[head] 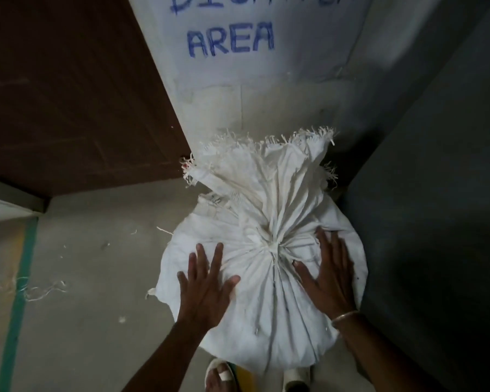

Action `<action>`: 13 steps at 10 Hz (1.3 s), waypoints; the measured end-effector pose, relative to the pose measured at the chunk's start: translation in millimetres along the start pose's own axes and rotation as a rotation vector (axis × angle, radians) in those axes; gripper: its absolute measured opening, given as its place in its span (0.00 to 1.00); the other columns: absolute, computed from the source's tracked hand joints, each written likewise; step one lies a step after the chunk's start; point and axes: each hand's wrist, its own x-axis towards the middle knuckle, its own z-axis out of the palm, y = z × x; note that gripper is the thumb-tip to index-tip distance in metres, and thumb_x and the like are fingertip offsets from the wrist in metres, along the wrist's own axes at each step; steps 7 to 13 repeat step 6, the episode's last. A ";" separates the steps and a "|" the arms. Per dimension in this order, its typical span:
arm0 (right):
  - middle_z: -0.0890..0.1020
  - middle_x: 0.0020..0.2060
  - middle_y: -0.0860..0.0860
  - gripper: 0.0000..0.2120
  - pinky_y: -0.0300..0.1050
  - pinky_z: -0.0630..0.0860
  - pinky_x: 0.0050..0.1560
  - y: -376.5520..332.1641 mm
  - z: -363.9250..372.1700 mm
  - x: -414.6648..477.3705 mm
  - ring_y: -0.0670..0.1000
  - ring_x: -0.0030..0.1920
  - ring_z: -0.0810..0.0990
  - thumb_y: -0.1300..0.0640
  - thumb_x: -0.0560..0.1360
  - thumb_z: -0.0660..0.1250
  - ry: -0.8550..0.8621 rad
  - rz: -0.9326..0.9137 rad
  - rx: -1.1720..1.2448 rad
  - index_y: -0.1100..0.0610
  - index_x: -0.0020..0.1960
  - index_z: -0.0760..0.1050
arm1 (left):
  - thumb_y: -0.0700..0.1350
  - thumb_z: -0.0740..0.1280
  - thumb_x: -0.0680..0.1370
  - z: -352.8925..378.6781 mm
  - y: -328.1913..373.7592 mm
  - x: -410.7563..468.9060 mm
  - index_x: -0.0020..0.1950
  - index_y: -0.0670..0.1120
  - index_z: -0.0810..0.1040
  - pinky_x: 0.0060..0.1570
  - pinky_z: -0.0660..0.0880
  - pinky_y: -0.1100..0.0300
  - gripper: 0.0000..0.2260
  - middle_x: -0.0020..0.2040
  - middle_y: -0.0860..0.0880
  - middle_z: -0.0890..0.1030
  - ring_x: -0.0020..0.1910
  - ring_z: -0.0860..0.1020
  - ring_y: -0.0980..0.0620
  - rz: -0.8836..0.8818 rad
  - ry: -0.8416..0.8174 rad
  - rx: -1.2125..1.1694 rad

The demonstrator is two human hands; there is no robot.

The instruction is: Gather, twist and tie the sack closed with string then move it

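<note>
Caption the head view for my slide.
Both open hands, left and right, rest flat on the tied white sack.

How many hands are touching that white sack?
2. The left hand lies flat on the sack left of the knot; the right hand lies flat right of it.

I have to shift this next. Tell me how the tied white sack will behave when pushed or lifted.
The sack bulges round and full, so it is probably heavy. Its cloth creases under both flat hands, the left hand and the right hand, so it likely sags. The frayed neck above the knot looks floppy.
</note>
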 end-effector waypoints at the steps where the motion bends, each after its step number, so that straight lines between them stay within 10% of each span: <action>1: 0.54 0.82 0.49 0.41 0.69 0.55 0.76 8.2 1.9 2.3 0.55 0.82 0.51 0.28 0.73 0.58 -0.012 0.017 -0.034 0.36 0.80 0.45 | 0.73 0.44 0.79 2.8 1.3 2.3 0.82 0.63 0.31 0.79 0.49 0.32 0.36 0.84 0.45 0.33 0.85 0.41 0.40 -0.032 -0.035 0.020; 4: 0.51 0.82 0.51 0.45 0.63 0.52 0.79 -18.7 -50.1 -18.9 0.55 0.82 0.49 0.33 0.74 0.66 -0.233 0.174 -0.067 0.44 0.82 0.45 | 0.74 0.55 0.77 -48.2 -6.3 -31.5 0.86 0.56 0.42 0.79 0.56 0.34 0.44 0.86 0.45 0.38 0.85 0.45 0.37 -0.061 -0.254 -0.005; 13: 0.57 0.81 0.55 0.46 0.56 0.58 0.78 -69.9 -127.3 -74.0 0.57 0.80 0.57 0.37 0.74 0.70 -0.124 0.207 -0.004 0.51 0.82 0.51 | 0.67 0.59 0.82 -138.2 16.6 -84.0 0.86 0.48 0.43 0.81 0.54 0.39 0.42 0.86 0.42 0.40 0.84 0.46 0.35 -0.077 -0.178 0.009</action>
